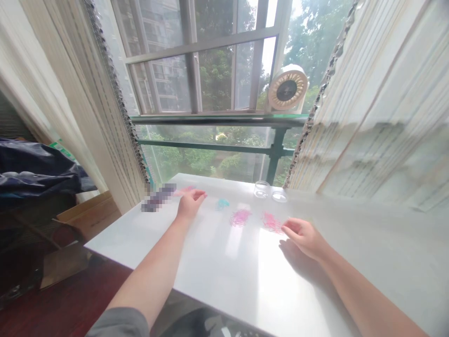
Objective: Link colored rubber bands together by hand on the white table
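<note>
My left hand [191, 204] is over the far left of the white table [213, 262], its thumb and fingers pinched together. A pinkish patch of small pieces [187, 188] shows just behind it, and a small teal pile [222, 203] lies to its right. My right hand [302, 236] is closed in a pinch at the right edge of a loose pile of thin pinkish-red strands [271, 222]. Between the hands lies a heap of purple-pink strands [240, 217]. Whatever either pinch holds is too small to make out.
Near the back edge stand a clear round container [261, 189] and a clear round lid or dish [279, 197]. A blurred-out dark item [157, 197] lies at the table's left. A white fan [288, 89] sits by the window; curtains [372, 117] flank it. A cardboard box [89, 220] stands left.
</note>
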Demonstrator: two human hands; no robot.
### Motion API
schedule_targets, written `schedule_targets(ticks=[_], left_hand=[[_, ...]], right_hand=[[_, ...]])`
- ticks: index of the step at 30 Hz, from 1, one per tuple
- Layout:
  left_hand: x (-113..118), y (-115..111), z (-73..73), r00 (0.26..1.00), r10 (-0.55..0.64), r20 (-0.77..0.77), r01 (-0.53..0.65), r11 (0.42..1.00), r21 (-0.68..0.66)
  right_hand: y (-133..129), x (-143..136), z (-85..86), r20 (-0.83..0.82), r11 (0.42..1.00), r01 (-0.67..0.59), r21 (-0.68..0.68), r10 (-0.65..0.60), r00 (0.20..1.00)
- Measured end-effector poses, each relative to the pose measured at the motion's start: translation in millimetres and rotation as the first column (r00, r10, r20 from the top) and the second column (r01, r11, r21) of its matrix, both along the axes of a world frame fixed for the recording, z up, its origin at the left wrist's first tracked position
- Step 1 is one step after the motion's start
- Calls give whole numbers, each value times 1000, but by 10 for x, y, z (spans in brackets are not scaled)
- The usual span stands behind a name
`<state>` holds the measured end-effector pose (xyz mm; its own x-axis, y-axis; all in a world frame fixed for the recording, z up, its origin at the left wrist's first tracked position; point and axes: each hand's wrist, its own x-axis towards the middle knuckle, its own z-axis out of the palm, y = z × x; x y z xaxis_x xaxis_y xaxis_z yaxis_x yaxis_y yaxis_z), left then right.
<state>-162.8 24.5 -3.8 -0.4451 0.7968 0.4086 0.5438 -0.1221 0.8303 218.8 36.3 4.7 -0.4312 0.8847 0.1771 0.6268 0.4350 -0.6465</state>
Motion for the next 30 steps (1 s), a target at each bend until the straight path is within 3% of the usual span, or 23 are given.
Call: schedule_targets(ticks=[3, 6, 9, 12, 15, 21, 30], left_hand=[[450, -79, 128, 980, -180, -84, 179, 984, -21], [927, -168, 284, 906, -345, -244, 343, 938, -53], [1325, -211, 389, 783, -530, -326, 517, 846, -133], [1578, -216, 393, 712, -627, -316, 594, 778, -206], [1672, -237, 314, 732, -626, -269, 585, 780, -223], [1621, -331, 154, 770, -607, -195, 573, 793, -205], [1659, -334, 109, 772, -598, -218, 570, 802, -180]], right_hand=[[-90, -140, -9, -16, 997, -69, 23, 70, 997], [-174, -258, 1, -64, 985, -175, -7, 174, 983], [-196, -286, 0, -133, 978, -208, -19, 203, 970], [-169, -254, -27, -170, 976, -216, -22, 209, 963], [-144, -234, -57, -193, 980, -199, 0, 196, 961], [-159, -253, -47, -201, 979, -204, 32, 206, 958], [-176, -249, -11, -216, 972, -235, 20, 234, 948]])
